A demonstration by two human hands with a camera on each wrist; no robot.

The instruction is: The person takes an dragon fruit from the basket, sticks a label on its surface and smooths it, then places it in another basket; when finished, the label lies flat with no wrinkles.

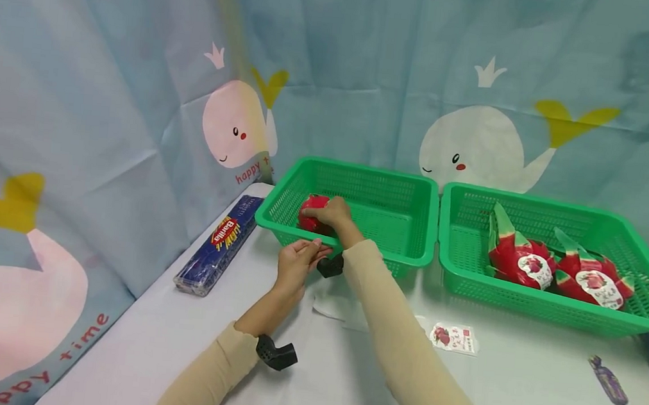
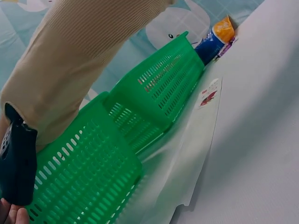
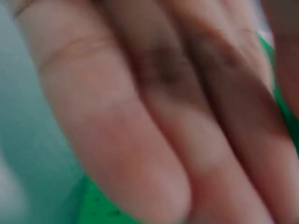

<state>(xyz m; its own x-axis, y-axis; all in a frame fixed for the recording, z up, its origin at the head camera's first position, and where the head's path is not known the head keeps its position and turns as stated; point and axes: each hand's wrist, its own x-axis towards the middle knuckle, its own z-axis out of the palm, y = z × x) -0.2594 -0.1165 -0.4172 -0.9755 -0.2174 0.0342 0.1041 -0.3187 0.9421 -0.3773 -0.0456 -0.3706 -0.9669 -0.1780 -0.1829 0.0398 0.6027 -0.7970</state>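
Note:
Inside the left green basket (image 1: 395, 257), my right hand (image 1: 332, 215) grips a red dragon fruit (image 1: 310, 209) near the basket's left end, covering part of it. Blurred fingers (image 3: 117, 126) fill the right wrist view and hide the fruit there. My left hand (image 1: 294, 265) holds the front rim of that same basket, thumb on top, just below the right hand. In the left wrist view only the left hand's fingertips (image 2: 14, 214) show, against the basket's slotted wall (image 2: 88, 163).
A second green basket (image 1: 525, 297) stands at the right with two labelled dragon fruits (image 1: 533, 264). A blue Barilla spaghetti pack (image 1: 219, 245) lies at the left. On the white table are a backing strip with a fruit label (image 1: 454, 338) and a purple wrapped candy (image 1: 614, 388).

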